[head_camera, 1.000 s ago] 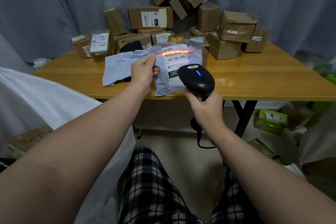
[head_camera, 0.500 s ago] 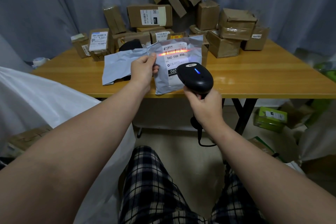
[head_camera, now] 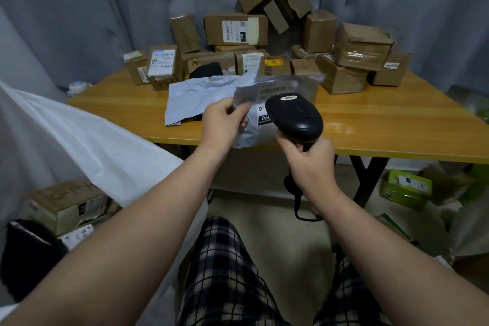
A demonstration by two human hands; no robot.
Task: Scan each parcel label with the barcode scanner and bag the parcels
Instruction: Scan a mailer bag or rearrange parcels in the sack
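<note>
A wooden table (head_camera: 397, 119) carries a heap of cardboard boxes (head_camera: 235, 29) along its back, and a white sack (head_camera: 92, 145) lies at the left. Over the table's near edge, the left hand (head_camera: 222, 122) pinches a grey mailer parcel (head_camera: 275, 87) by its upper left corner; its top is now blurred. The right hand (head_camera: 308, 161) is wrapped round the handle of the black barcode scanner (head_camera: 295, 116), which covers part of the label. The red scan line and the scanner's blue light have gone out.

The barcode scanner (head_camera: 293, 116) is glossy black. The poly mailer (head_camera: 251, 137) at the tabletop's near edge is silver-grey, and its label (head_camera: 262, 111) is white with a black band. Brown cardboard boxes (head_camera: 352, 50) line the far edge of the honey-yellow tabletop (head_camera: 397, 124). The shorts (head_camera: 225, 272) are navy-and-white plaid.
</note>
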